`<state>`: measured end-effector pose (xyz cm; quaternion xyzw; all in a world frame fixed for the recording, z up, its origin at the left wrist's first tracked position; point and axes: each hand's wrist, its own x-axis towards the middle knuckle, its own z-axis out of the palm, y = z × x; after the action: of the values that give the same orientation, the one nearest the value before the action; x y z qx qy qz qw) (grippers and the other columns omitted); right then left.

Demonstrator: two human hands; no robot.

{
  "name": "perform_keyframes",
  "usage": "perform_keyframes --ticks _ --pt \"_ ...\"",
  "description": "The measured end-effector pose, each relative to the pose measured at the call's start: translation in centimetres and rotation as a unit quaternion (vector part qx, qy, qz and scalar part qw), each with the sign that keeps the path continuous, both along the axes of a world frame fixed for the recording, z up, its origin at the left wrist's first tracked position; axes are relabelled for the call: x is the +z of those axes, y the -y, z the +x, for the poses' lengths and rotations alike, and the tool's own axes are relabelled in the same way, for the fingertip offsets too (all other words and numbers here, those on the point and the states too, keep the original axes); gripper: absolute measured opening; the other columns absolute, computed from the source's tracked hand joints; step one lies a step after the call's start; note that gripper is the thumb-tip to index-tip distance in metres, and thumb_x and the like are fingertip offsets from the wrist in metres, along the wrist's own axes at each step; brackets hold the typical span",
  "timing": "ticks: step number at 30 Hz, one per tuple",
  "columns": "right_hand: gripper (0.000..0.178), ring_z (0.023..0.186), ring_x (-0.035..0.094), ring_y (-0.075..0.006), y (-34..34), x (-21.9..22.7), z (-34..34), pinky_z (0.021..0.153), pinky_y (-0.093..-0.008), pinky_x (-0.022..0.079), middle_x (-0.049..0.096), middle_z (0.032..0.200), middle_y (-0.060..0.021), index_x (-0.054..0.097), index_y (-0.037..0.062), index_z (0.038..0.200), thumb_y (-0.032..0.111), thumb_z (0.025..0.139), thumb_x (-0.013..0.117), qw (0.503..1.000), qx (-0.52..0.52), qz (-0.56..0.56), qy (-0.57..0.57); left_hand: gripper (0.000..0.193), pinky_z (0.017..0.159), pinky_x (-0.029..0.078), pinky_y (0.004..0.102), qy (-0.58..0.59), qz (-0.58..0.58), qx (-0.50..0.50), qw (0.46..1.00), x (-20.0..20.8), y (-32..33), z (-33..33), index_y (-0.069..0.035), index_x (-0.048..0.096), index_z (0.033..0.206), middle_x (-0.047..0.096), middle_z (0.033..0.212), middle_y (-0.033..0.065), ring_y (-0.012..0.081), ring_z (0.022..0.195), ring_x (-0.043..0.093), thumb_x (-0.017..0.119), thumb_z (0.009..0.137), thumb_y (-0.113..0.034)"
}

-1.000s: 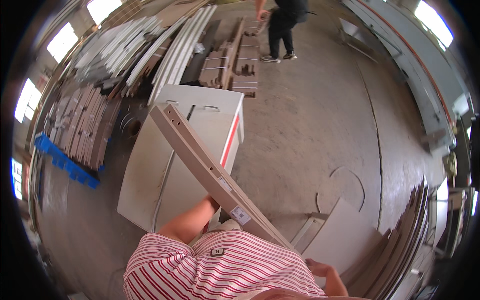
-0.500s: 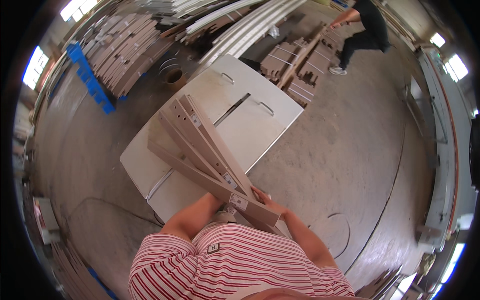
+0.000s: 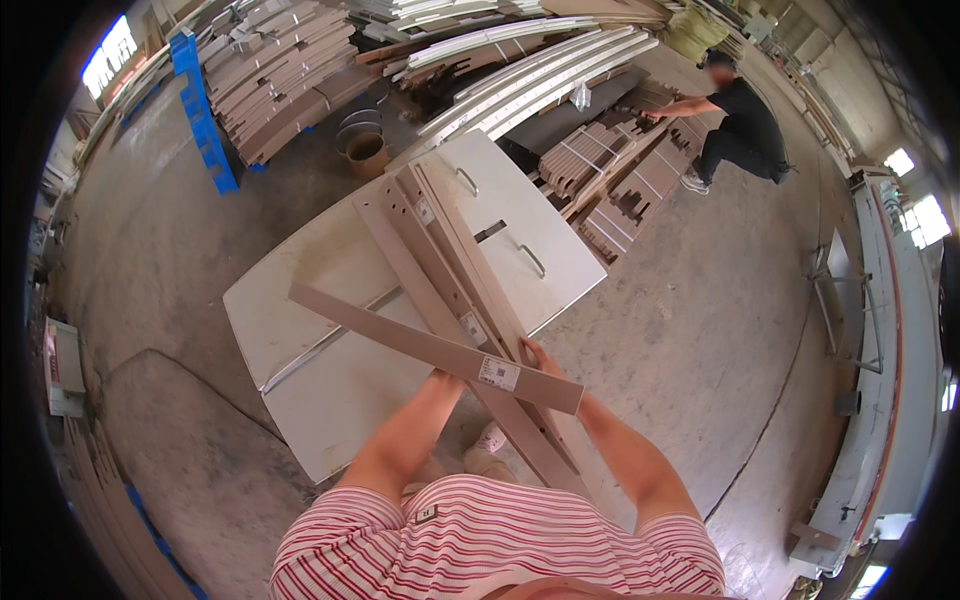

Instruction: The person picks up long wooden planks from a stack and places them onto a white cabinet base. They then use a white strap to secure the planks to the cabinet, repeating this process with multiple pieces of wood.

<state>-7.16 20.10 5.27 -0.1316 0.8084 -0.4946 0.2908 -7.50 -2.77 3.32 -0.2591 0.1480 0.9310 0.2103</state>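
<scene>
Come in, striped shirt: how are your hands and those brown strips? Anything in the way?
Left hand mostly hidden under the brown strips; right hand at their right side. Crosswise strip crossing over the others. White-topped table below their far ends.

Before me stands an off-white, four-sided worktop [image 3: 350,400] with a brown-smudged top, two arched metal handles [image 3: 534,260] and a short dark slot [image 3: 491,231]. Long, straight taupe panels [image 3: 398,255] slant across it, their near ends jutting past its edge towards me. Grey concrete floor [image 3: 720,360] surrounds it.
</scene>
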Motion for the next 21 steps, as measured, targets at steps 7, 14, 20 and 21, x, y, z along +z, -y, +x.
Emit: perform_keyframes --ticks 7,14,20,21 --pt "0.091 0.127 0.032 -0.0409 2.7 4.9 -4.7 0.094 -0.0651 0.032 0.031 0.134 -0.0187 0.028 0.0375 0.144 0.046 0.067 0.075 0.928 -0.045 0.348 -0.127 0.021 0.078 0.053 0.0441 0.029 -0.029 0.080 0.996 -0.1 -0.1 -0.3 -0.008 0.059 0.102 0.062 0.093 0.0067 0.0230 0.088 0.062 0.063 0.088 -0.023" --pt "0.080 0.128 0.031 -0.0414 2.7 2.8 -7.9 0.101 -0.0654 0.025 0.029 0.141 -0.0170 0.034 0.0297 0.142 0.046 0.073 0.071 0.889 0.031 0.359 -0.281 0.013 0.074 0.053 0.0437 0.005 -0.061 0.107 0.992 -1.1 1.2 -1.6 -0.007 0.057 0.093 0.062 0.088 0.0060 0.0228 0.086 0.062 0.066 0.087 -0.013" --pt "0.066 0.128 0.035 -0.0346 1.4 4.1 -6.5 0.109 -0.0535 0.022 0.039 0.137 -0.0124 0.044 0.0183 0.137 0.042 0.080 0.066 0.902 -0.014 0.169 -0.397 0.017 0.053 0.045 0.0299 -0.023 -0.349 0.091 0.933 -3.2 2.1 -0.1 -0.007 0.057 0.097 0.061 0.084 0.0053 0.0137 0.067 0.057 0.065 0.088 -0.018" --pt "0.064 0.127 0.036 -0.0342 1.5 4.7 -5.9 0.108 -0.0532 0.022 0.041 0.136 -0.0119 0.044 0.0175 0.136 0.039 0.080 0.066 0.911 0.007 0.156 -0.381 0.016 0.052 0.044 0.0295 -0.067 -0.380 0.070 0.920 -4.5 3.2 0.5 -0.007 0.057 0.096 0.061 0.083 0.0049 0.0126 0.066 0.056 0.066 0.087 -0.016"
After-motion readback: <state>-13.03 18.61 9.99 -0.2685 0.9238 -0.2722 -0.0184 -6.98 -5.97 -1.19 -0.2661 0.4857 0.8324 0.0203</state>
